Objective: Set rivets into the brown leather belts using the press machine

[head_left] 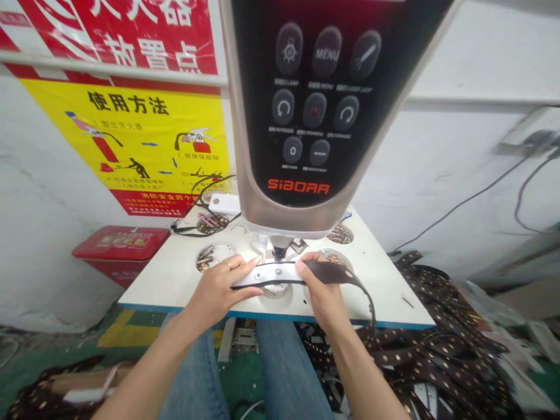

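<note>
The strap (289, 273) stretches nine to three, the press tip (280, 251) just beyond at twelve. Both hands sit equally near: the left hand (224, 287) pinches its nine-o'clock side, the right hand (322, 287) its three. Its tail droops over the counter's (389, 298) edge towards four; a narrow strip shows at six, loose parts (205, 258) at ten.

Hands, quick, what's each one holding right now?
Left hand: closed, holding the white strip at its left end.
Right hand: closed, holding the brown strap at the white strip's right end.
</note>
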`<move>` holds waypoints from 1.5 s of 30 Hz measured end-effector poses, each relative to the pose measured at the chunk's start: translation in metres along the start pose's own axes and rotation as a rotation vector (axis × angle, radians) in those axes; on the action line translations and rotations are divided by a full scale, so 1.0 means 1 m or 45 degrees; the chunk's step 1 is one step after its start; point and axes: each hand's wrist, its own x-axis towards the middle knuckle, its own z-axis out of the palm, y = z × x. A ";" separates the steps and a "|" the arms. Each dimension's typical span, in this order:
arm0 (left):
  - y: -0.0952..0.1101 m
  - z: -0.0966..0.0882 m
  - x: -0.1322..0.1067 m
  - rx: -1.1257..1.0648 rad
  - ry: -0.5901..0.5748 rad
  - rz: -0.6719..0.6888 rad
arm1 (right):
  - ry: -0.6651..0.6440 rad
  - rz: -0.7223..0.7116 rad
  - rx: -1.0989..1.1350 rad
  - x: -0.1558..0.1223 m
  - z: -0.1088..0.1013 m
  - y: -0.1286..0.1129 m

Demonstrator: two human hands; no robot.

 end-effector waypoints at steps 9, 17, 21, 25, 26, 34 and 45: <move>0.006 -0.004 -0.010 0.103 0.017 0.059 | -0.063 -0.043 -0.251 -0.006 -0.021 -0.006; -0.008 -0.002 0.025 -0.234 -0.244 -0.205 | -0.092 0.046 -0.282 0.016 -0.025 0.001; -0.010 0.001 0.024 -0.361 -0.265 -0.245 | -0.124 0.036 -0.294 0.014 -0.030 0.002; -0.012 0.002 0.025 -0.431 -0.290 -0.296 | -0.136 0.040 -0.325 0.018 -0.032 0.006; -0.011 0.001 0.026 -0.439 -0.286 -0.302 | -0.131 0.038 -0.331 0.019 -0.031 0.006; 0.029 -0.010 0.009 -0.471 -0.163 -0.341 | 0.009 0.090 0.501 -0.012 0.005 -0.004; 0.013 -0.008 0.017 -1.029 0.021 -0.782 | -0.117 0.018 -0.041 0.004 -0.012 -0.001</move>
